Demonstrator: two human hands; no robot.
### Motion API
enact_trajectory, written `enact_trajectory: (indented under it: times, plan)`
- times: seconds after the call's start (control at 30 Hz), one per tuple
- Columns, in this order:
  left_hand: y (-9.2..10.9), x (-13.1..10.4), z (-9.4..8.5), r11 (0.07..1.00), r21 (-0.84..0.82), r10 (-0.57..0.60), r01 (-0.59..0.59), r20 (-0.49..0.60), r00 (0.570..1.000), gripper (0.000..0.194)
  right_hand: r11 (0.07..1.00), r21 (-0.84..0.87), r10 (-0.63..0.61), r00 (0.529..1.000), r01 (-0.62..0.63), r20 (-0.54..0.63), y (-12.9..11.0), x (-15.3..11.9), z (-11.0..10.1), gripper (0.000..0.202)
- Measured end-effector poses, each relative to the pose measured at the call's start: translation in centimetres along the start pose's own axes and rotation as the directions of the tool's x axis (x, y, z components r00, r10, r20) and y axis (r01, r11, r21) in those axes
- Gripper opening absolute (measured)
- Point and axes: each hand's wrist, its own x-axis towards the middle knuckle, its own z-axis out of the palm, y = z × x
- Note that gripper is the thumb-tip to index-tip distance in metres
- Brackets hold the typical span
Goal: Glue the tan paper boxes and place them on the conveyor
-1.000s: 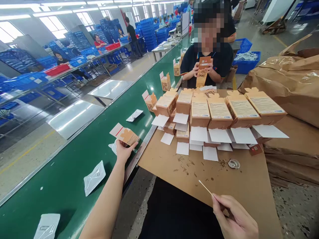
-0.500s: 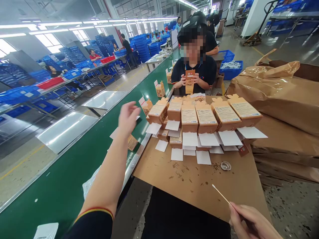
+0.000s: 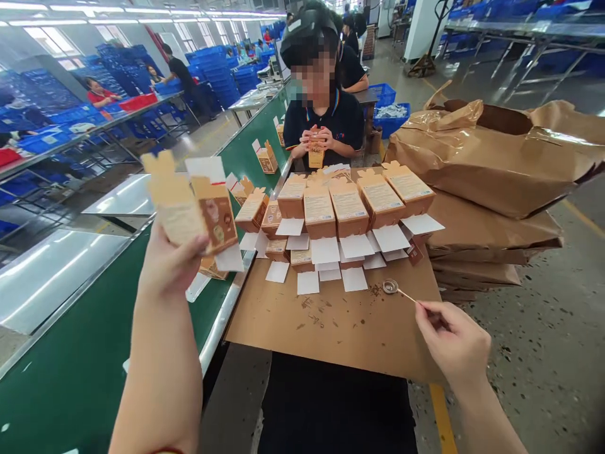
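An open brown box (image 3: 218, 217) with raised flaps is gripped in my left hand (image 3: 177, 261), held up over the green conveyor at the left. My right hand (image 3: 451, 340) pinches a thin cotton swab (image 3: 407, 295); the swab's tip is at a small clear dish (image 3: 390, 287) on the brown cardboard tabletop (image 3: 307, 334). Dark stains mark the cardboard left of the dish. Beyond the stains stand several open boxes (image 3: 350, 208) in stacked rows, their white flaps hanging toward me.
A green conveyor (image 3: 70, 340) with a metal edge runs along the left, carrying more boxes (image 3: 267, 157). Across the table a person (image 3: 324, 120) holds a box in both hands. Large brown wrapped bundles (image 3: 482, 170) are piled at the right.
My left hand has moved left and now holds up an open box. My right hand has moved forward, bringing the swab to the clear dish. The view has turned right.
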Motion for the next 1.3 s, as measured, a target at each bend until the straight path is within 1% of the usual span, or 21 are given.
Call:
enact_trajectory:
  times: [0.03,0.07,0.1,0.17,0.23,0.3,0.37,0.43,0.47,0.5,0.53,0.57,0.6,0.67,0.73,0.83,0.93,1.07,1.13,1.2,1.3]
  plan:
    - [-0.3,-2.7,-0.2,0.994,-0.071,-0.08,0.082,0.027,0.996,0.093,1.0,-0.019,0.006,1.0,-0.006,0.028,0.5,0.4,0.7,0.022]
    - [-1.0,-5.5,-0.2,0.98,-0.104,-0.166,0.168,0.027,0.986,0.089,0.999,-0.033,0.017,0.998,-0.015,0.055,1.0,0.7,1.4,0.025]
    - [-2.0,-8.2,0.0,0.959,-0.133,-0.253,0.251,0.005,0.968,0.086,0.999,-0.043,0.027,0.996,-0.023,0.082,1.4,0.9,2.1,0.028]
    - [-4.5,-13.3,0.7,0.892,-0.213,-0.415,0.398,-0.035,0.909,0.081,0.998,-0.052,0.036,0.99,-0.03,0.136,2.2,1.1,2.9,0.033]
    - [-7.1,-17.0,1.6,0.809,-0.286,-0.545,0.513,-0.039,0.838,0.08,0.997,-0.06,0.049,0.984,-0.039,0.17,2.7,1.0,3.2,0.036]
    - [-9.1,-19.1,2.1,0.743,-0.305,-0.633,0.596,-0.028,0.774,0.08,0.996,-0.06,0.068,0.984,-0.059,0.166,2.6,0.7,2.9,0.036]
    - [-10.1,-19.8,2.3,0.708,-0.271,-0.678,0.653,0.001,0.735,0.082,0.996,-0.03,0.089,0.989,-0.086,0.118,1.6,0.2,2.8,0.033]
    - [-10.4,-19.5,2.0,0.711,-0.215,-0.681,0.67,0.028,0.732,0.085,0.992,0.064,0.101,0.99,-0.108,0.101,-0.8,-0.7,3.3,0.026]
    - [-10.4,-19.2,1.8,0.723,-0.182,-0.671,0.666,0.04,0.74,0.087,0.984,0.138,0.098,0.987,-0.116,0.126,-2.4,-1.4,4.0,0.021]
    - [-10.3,-18.8,1.6,0.738,-0.147,-0.659,0.658,0.048,0.75,0.09,0.967,0.219,0.088,0.979,-0.128,0.182,-4.1,-2.1,4.9,0.018]
    - [-10.2,-18.6,1.4,0.751,-0.111,-0.649,0.651,0.058,0.758,0.092,0.944,0.296,0.065,0.961,-0.147,0.269,-5.9,-2.9,6.0,0.016]
    - [-10.1,-18.3,1.3,0.76,-0.076,-0.641,0.645,0.071,0.764,0.093,0.921,0.363,0.014,0.941,-0.144,0.338,-7.7,-3.8,7.3,0.016]
    - [-10.1,-18.2,1.2,0.768,-0.045,-0.634,0.638,0.084,0.769,0.093,0.904,0.402,-0.021,0.925,-0.145,0.38,-9.2,-4.7,8.7,0.019]
    - [-10.0,-18.3,1.2,0.786,-0.004,-0.614,0.618,0.101,0.783,0.092,0.884,0.453,-0.09,0.906,-0.118,0.413,-11.5,-6.2,11.4,0.025]
    - [-10.0,-18.5,1.4,0.803,0.012,-0.593,0.596,0.107,0.798,0.089,0.879,0.47,-0.144,0.895,-0.08,0.423,-12.4,-7.4,13.4,0.028]
    - [-9.8,-18.7,1.6,0.804,0.012,-0.592,0.595,0.123,0.797,0.086,0.877,0.477,-0.182,0.883,-0.053,0.433,-12.5,-8.1,14.6,0.029]
    - [-9.6,-18.8,1.7,0.799,0.021,-0.599,0.601,0.119,0.792,0.086,0.875,0.483,-0.203,0.878,-0.036,0.433,-12.3,-8.0,14.5,0.029]
    - [-9.1,-19.1,1.7,0.821,0.077,-0.571,0.565,0.123,0.812,0.088,0.874,0.486,-0.217,0.883,-0.015,0.416,-12.5,-7.7,13.7,0.029]
    - [-8.8,-19.4,1.7,0.833,0.111,-0.553,0.542,0.153,0.819,0.088,0.87,0.492,-0.209,0.888,-0.022,0.409,-12.5,-7.6,12.6,0.028]
    - [-8.6,-19.8,1.8,0.843,0.146,-0.536,0.517,0.17,0.827,0.087,0.866,0.497,-0.179,0.896,-0.051,0.405,-12.3,-7.6,11.0,0.026]
    - [-8.3,-20.7,2.2,0.863,0.221,-0.49,0.454,0.154,0.858,0.082,0.862,0.499,-0.126,0.912,-0.095,0.391,-11.9,-7.6,8.3,0.022]
